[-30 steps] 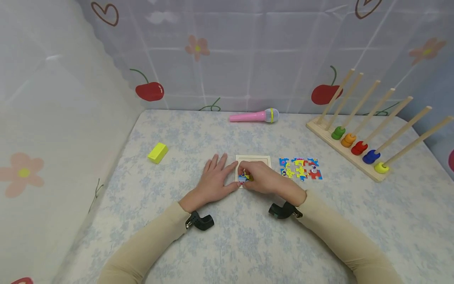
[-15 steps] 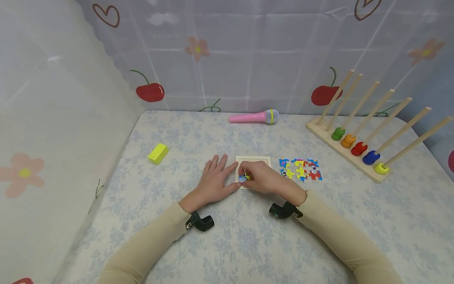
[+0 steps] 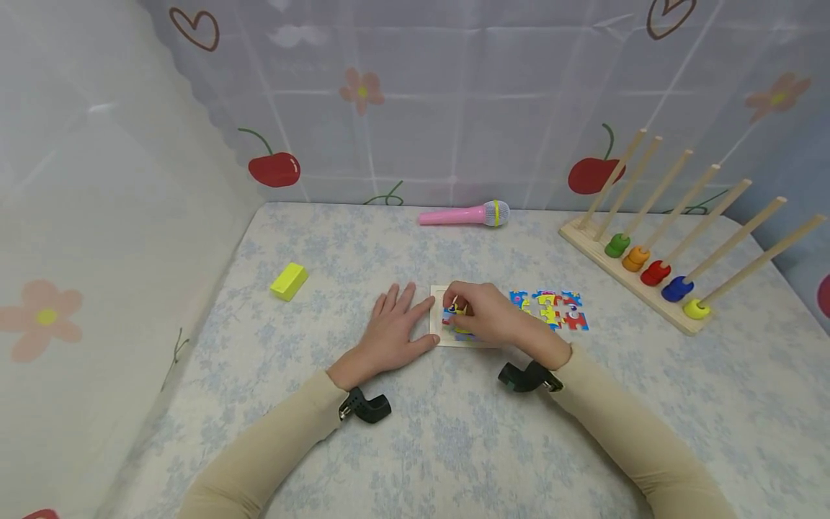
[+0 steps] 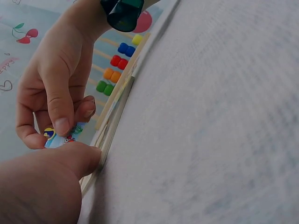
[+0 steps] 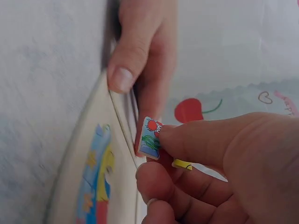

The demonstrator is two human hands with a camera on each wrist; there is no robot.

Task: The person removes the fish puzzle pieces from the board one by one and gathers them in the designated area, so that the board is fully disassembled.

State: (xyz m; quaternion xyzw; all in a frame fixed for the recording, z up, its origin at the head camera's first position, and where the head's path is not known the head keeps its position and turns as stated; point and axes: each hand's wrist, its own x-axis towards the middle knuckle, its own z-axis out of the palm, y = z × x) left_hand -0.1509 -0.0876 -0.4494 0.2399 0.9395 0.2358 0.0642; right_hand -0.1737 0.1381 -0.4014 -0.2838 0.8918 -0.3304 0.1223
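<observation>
Over the tray: right hand pinches a piece between thumb and fingers, tilted, off the tray.
Piece: could twist or drop if that pinch loosens.
Left hand: spread, thumb at the tray's edge; should it lift, the tray might slide under pressure.
Laid pieces: on the tray, liable to shift if bumped.
Loose pieces: beside the tray; a low right wrist might scatter them.
</observation>
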